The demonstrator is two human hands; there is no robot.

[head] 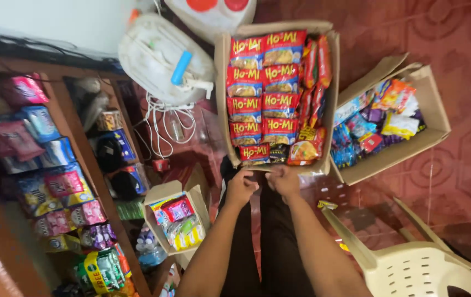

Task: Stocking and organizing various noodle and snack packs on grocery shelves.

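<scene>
Two hands, left hand (240, 187) and right hand (284, 180), fingers curled on one noodle-packet carton's (221, 99) near edge; two more cartons nearby.

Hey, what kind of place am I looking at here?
Probably a small shop or its stockroom: a wooden shelf crammed with packaged goods, and open cardboard boxes on the floor, one full of red noodle packets, another of mixed snack packs.
</scene>
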